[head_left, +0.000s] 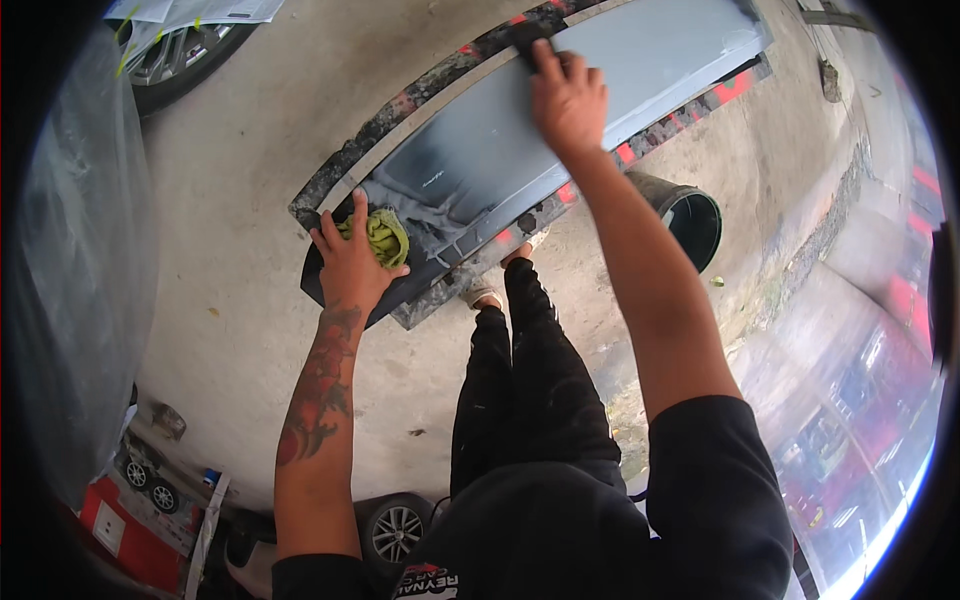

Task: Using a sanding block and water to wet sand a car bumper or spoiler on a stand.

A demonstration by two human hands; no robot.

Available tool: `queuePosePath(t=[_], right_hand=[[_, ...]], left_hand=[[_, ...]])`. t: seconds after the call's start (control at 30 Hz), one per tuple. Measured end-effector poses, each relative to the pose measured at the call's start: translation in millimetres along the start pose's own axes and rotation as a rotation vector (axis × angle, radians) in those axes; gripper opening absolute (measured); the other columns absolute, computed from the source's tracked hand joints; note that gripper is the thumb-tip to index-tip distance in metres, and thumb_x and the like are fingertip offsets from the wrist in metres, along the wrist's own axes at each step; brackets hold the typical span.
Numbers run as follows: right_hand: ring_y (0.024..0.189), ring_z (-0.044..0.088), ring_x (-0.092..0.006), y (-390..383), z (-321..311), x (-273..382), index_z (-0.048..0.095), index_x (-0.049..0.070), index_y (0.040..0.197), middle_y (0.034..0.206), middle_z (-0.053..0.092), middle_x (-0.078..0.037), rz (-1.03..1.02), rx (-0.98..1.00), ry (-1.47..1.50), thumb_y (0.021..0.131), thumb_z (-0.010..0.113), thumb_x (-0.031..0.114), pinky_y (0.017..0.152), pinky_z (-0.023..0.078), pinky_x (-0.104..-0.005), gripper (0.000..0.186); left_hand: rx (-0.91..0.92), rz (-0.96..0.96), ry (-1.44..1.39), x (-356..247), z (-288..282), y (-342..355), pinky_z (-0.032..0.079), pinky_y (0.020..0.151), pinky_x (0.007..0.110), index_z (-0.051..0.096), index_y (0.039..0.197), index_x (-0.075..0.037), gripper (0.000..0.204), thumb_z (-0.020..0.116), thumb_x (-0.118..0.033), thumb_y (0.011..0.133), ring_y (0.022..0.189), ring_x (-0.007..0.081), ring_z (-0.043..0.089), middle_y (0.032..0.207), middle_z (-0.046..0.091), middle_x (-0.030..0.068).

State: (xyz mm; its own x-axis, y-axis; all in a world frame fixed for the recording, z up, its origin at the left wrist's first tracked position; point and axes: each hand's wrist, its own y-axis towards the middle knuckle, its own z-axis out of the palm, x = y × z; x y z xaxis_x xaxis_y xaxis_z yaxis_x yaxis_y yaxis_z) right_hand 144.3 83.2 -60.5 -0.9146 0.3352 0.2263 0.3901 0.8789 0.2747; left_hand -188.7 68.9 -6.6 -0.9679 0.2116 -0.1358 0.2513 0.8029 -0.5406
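Though crumpled, green cloth [388, 238] between left fingers [360, 212].

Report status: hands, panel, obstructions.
Left hand on green cloth, left end of grey panel. Right hand holding dark block at panel's far edge. Pale smears beside cloth. Dark bucket alongside, blocking neither hand.

A dark round bucket [652, 192] sits on the gray floor [220, 250], with a tiny green leaf [717, 282] near it. At the top left, a big car wheel [185, 62] is partly under some paper [215, 10], and a cloudy plastic sheet [85, 250] hangs below. Another wheel [395, 532] is at the bottom, and a red and white thing [130, 530] is in the lower left corner.
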Motion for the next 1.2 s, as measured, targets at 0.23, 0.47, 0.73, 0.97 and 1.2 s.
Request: queuePosePath(t=[0.23,0.47,0.73,0.97,1.2], right_hand=[[0.109,0.054,-0.0324,-90.5,-2.9,78.7,0.05,0.027,0.148,0.13,0.056,-0.01,0.043,0.08,0.098,0.09,0.06,0.016,0.091,0.043,-0.0477,0.06],[0.11,0.054,-0.0317,-89.5,-14.0,35.6,0.051,0.028,0.147,0.128,0.057,-0.009,-0.138,0.105,0.142,0.092,0.062,0.019,0.091,0.045,-0.0457,0.057],[0.108,0.054,-0.0341,-106.5,-11.5,55.4,0.055,0.024,0.142,0.127,0.058,-0.008,0.211,-0.047,0.24,0.089,0.069,0.017,0.09,0.044,-0.0495,0.055],[0.112,0.054,-0.0303,-148.7,-19.4,59.2,0.054,0.029,0.144,0.128,0.058,-0.007,-0.171,0.162,0.302,0.09,0.062,0.016,0.091,0.043,-0.0459,0.056],[0.106,0.054,-0.0339,-78.9,-22.1,7.7,0.056,0.021,0.139,0.121,0.059,-0.008,0.388,-0.119,0.123,0.087,0.07,0.015,0.087,0.043,-0.0477,0.055]], left_hand=[[0.021,-0.007,0.006,-3.0,2.4,2.7,0.055,0.099,0.058,0.012,0.162,-0.034,0.134,0.099,-0.033,0.059,0.142,0.0625,0.025,0.157,0.018,0.0299],[0.05,-0.044,0.016,-3.3,-4.7,-1.8,0.051,0.101,0.056,0.011,0.163,-0.031,0.136,0.099,-0.032,0.059,0.144,0.0506,0.028,0.157,0.02,0.0269],[0.063,-0.051,0.006,-10.6,-7.6,-0.7,0.047,0.106,0.056,0.01,0.163,-0.03,0.136,0.099,-0.032,0.06,0.144,0.0486,0.029,0.158,0.02,0.0274],[0.013,0.007,0.025,4.2,4.8,0.8,0.055,0.097,0.061,0.011,0.162,-0.034,0.135,0.099,-0.033,0.06,0.144,0.0573,0.026,0.158,0.018,0.0285],[-0.002,0.042,-0.005,3.3,4.0,3.1,0.053,0.098,0.062,0.01,0.162,-0.034,0.135,0.098,-0.032,0.061,0.145,0.0573,0.024,0.158,0.017,0.0278]])
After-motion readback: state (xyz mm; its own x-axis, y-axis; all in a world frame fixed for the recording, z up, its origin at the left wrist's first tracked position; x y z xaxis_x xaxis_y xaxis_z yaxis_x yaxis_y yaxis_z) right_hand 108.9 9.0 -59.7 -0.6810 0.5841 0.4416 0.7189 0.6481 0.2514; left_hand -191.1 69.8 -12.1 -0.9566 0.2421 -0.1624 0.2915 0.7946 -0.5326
